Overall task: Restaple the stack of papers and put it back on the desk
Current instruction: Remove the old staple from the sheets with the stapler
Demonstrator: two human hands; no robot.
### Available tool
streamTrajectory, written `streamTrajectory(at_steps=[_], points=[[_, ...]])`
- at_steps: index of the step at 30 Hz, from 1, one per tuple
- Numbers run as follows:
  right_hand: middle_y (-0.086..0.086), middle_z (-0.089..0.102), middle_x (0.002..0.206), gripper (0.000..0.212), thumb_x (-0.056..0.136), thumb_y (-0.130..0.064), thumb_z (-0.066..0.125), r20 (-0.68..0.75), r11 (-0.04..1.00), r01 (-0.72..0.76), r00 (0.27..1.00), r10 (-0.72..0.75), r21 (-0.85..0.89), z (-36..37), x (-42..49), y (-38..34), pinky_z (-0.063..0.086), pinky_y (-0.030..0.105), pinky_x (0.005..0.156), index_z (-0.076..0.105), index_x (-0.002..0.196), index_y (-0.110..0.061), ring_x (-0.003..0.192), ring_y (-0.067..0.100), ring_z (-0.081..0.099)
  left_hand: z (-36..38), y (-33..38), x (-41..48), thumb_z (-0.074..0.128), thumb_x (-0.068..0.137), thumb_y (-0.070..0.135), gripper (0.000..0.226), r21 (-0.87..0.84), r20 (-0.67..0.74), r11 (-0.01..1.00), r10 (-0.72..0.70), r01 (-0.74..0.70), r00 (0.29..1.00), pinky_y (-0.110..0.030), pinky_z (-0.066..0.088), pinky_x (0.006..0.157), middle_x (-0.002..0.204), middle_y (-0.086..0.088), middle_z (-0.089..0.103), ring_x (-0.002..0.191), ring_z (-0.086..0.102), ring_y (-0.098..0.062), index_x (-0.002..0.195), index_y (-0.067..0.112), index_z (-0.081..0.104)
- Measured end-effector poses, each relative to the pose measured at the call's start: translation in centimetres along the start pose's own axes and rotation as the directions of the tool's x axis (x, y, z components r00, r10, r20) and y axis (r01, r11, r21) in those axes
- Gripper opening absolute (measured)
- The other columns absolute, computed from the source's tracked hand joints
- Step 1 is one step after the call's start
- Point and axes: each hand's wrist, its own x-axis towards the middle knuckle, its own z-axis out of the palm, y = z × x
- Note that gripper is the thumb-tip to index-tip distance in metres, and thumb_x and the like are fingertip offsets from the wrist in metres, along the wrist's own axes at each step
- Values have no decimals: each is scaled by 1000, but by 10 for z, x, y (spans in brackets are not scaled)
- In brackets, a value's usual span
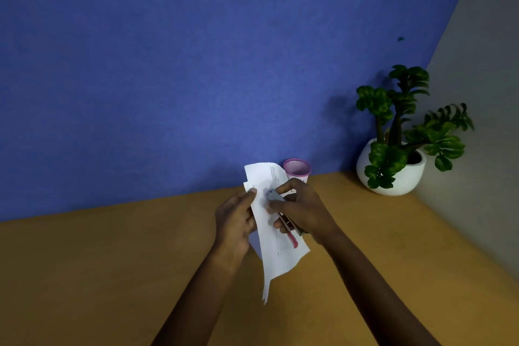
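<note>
Now, starting at the left of the view, the bare left hand (pixel 234 216) is up off the orange-brown wooden desk (pixel 112 261), thumb pressed along the left edge of the loose white stack of printed papers (pixel 276 244) and fingers curled in behind it, a closed pinch that keeps the sheets upright and tilted toward the person so the upper part is easy to reach. The stack hangs in the air between both hands, clear of the desk, its lower end drooping and fanning out a little, which tells me the sheets are not bound together down there. Moving across, a small grey metal stapler (pixel 273 195) sits against the upper part of the paper, and the right hand (pixel 302 211) is wrapped closed around it, thumb below and fingers arched over the top, the sort of squeeze grip you want for driving a staple through. Something slim with a red end, possibly a pen (pixel 292 236), pokes out under that hand over the paper; I cannot tell whether it is held or just tucked along. My read is that the stapling step is in hand and the set-down is not yet done. Just behind the papers stands a pink mesh pen cup (pixel 298 170) by the blue wall (pixel 168 64), and far right, well apart, a green leafy plant in a round white pot (pixel 393 171) sits in the corner, out of the working space.
</note>
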Motion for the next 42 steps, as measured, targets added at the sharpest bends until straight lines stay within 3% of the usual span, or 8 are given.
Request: streamTrajectory(at_steps=[4, 10, 17, 24, 30, 34, 38, 42], points=[[0, 64, 74, 22, 80, -16, 68, 25, 996, -13, 1000, 11, 92, -5, -1, -10, 53, 16, 45, 52, 94, -15, 41, 9, 62, 8, 1, -8, 57, 85, 6, 14, 0, -46, 995, 99, -99, 994, -26, 56, 53, 71, -5, 68, 63, 65, -21, 76, 11, 66], [6, 64, 88, 23, 81, -18, 67, -10, 997, 74, 997, -74, 36, -9, -5, -21, 54, 17, 50, 53, 98, -12, 51, 13, 63, 17, 4, -16, 56, 86, 5, 11, 74, -60, 964, 261, -256, 963, -49, 51, 84, 87, -13, 66, 85, 61, -38, 82, 10, 65], [7, 64, 87, 20, 81, -17, 67, -41, 995, 102, 994, -102, -2, -7, -5, -24, 54, 17, 48, 54, 95, -11, 50, 13, 62, 18, 4, -20, 57, 85, 5, 11, 166, -59, 920, 368, -355, 928, -52, 53, 85, 91, -20, 68, 89, 64, -44, 89, 3, 68], [7, 63, 87, 22, 81, -19, 67, -60, 996, 85, 995, -84, 14, -3, -6, -25, 53, 16, 45, 53, 96, -11, 48, 13, 61, 17, 3, -24, 56, 86, 5, 22, 202, -60, 901, 403, -384, 913, -33, 56, 71, 80, -4, 68, 78, 66, -29, 76, 23, 65], [10, 63, 81, 19, 81, -13, 67, -51, 991, 85, 996, -80, 103, -1, -9, -28, 53, 17, 43, 52, 92, -8, 41, 12, 59, 16, -2, -23, 58, 84, 3, 9, 238, -65, 881, 434, -409, 898, -49, 53, 80, 81, -14, 67, 80, 64, -40, 81, 6, 66], [4, 61, 73, 20, 81, -15, 67, -37, 995, 59, 998, -57, 80, -3, -9, -28, 53, 17, 42, 53, 92, -9, 37, 11, 59, 17, -2, -24, 58, 84, 2, 20, 233, -74, 881, 438, -412, 896, -46, 53, 77, 72, -4, 65, 77, 63, -35, 73, 18, 64], [1, 61, 71, 21, 81, -18, 67, -33, 998, 32, 999, -30, 55, -3, -9, -24, 54, 16, 43, 55, 95, -8, 37, 10, 59, 15, -3, -26, 57, 85, 5, 14, 214, -65, 892, 420, -399, 905, -55, 53, 82, 83, -12, 67, 84, 64, -44, 79, 15, 65], [0, 61, 70, 20, 81, -18, 67, -39, 998, 44, 998, -42, 36, -3, -8, -22, 54, 16, 44, 55, 95, -9, 41, 11, 60, 15, -6, -25, 58, 84, 7, 8, 216, -76, 900, 403, -380, 912, -57, 53, 83, 91, -16, 68, 85, 65, -42, 84, 11, 65]])
